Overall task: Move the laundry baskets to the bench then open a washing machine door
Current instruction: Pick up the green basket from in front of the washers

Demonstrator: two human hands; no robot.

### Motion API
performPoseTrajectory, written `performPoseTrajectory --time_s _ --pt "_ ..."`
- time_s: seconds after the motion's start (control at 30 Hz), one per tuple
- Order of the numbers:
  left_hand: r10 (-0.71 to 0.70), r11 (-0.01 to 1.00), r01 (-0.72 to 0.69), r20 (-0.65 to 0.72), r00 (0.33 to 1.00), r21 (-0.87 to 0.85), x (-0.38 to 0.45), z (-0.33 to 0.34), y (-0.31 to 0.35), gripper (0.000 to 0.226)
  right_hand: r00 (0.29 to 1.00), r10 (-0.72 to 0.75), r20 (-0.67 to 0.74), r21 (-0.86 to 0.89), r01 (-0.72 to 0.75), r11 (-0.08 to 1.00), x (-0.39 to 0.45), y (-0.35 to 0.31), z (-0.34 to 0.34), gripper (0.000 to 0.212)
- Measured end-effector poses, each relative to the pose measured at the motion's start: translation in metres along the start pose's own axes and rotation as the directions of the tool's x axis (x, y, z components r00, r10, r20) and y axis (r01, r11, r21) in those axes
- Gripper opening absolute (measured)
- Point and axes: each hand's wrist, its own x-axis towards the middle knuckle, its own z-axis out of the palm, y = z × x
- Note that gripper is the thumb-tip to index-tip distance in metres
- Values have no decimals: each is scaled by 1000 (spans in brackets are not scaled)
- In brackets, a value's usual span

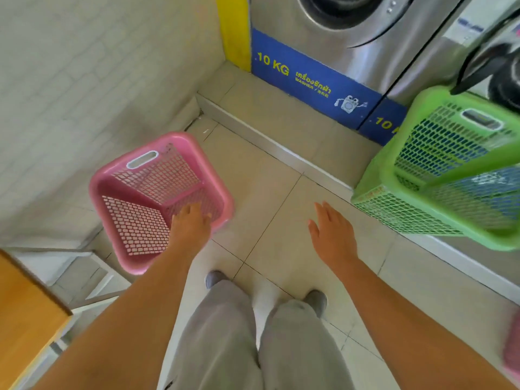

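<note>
Laundromat, likely: steel washers [351,38] labelled 10 KG, plastic baskets [157,198].

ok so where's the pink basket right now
The pink laundry basket sits on the tiled floor at lower left of the head view, by the white wall, with the left hand at its near rim.

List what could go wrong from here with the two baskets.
1. The left hand sits on only one rim of the pink basket; lifted that way it may tip or slip.
2. The right hand is open and short of the green basket, which perches on the raised step and might slide off if nudged.
</note>
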Motion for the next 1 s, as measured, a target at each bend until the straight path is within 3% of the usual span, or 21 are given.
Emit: performPoseTrajectory --time_s 0.4,1.0 --pt "283 959 -281 64 957 -36 -74 96 247 49 949 286 -128 104 -274 956 -68 218 -75 50" --pt "412 903 -425 149 899 64 34 135 470 46 732 667 -139 370 -586 721 13 381 -118 49"
